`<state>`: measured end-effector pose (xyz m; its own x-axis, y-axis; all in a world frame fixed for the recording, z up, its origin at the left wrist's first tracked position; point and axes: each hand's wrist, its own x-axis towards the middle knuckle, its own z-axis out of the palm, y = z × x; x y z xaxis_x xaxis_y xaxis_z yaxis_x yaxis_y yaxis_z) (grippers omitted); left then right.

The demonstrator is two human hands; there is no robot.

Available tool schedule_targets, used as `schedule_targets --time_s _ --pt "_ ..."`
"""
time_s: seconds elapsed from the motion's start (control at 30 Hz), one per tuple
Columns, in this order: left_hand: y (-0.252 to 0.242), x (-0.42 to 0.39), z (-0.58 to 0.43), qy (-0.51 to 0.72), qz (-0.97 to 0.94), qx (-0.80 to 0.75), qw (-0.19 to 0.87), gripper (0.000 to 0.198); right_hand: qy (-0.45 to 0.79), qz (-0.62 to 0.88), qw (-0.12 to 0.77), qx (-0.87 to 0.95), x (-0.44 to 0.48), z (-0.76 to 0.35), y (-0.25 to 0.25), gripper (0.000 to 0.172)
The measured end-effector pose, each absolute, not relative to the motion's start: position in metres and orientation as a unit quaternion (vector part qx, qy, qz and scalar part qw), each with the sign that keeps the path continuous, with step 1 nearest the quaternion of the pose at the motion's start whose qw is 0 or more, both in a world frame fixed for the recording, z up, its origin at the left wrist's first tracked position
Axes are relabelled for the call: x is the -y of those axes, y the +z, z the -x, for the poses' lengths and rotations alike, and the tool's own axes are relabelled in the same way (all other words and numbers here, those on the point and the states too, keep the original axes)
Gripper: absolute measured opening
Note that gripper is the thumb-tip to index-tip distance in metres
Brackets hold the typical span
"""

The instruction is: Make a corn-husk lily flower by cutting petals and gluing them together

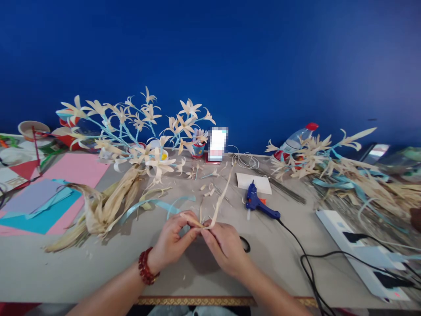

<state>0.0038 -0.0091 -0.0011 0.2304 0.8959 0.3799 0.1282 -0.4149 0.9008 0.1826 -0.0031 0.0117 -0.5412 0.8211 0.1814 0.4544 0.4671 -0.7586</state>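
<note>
Left hand point(171, 241), right hand point(223, 248): both grips pinch near end of corn-husk strip point(221, 201), steadying it; long tail trails free across desk point(125, 267).

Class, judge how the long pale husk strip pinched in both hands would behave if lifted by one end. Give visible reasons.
Probably floppy: the husk strip bends in a curve away from the left hand and right hand. Likely very light, being thin and narrow. May tear easily; small husk scraps lie nearby.
</note>
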Motion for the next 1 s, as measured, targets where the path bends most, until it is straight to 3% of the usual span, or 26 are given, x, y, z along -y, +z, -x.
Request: schedule_targets --time_s 0.23,0.4,0.53,0.63,0.8,1.0 --pt "-0.005 0.008 -0.002 0.501 -0.706 -0.340 0.367 0.008 0.398 0.381 0.278 0.787 0.002 -0.186 0.009 0.040" --pt "-0.001 0.011 -0.001 0.486 -0.733 -0.328 0.344 0.010 0.611 0.320 0.301 0.658 0.001 -0.186 0.005 0.049" --pt "0.002 0.011 0.001 0.475 -0.743 -0.311 0.354 0.008 0.799 0.267 0.252 0.477 0.001 -0.184 0.001 0.047" --pt "0.002 0.011 0.002 0.477 -0.736 -0.308 0.369 0.008 0.856 0.218 0.231 0.408 0.001 -0.183 -0.002 0.046" --pt "0.001 0.010 -0.001 0.483 -0.685 -0.359 0.410 0.012 0.785 0.268 0.264 0.493 0.000 -0.183 -0.002 0.050" --pt "-0.007 0.010 -0.004 0.513 -0.645 -0.353 0.443 0.008 0.453 0.347 0.288 0.769 0.002 -0.185 0.013 0.040"
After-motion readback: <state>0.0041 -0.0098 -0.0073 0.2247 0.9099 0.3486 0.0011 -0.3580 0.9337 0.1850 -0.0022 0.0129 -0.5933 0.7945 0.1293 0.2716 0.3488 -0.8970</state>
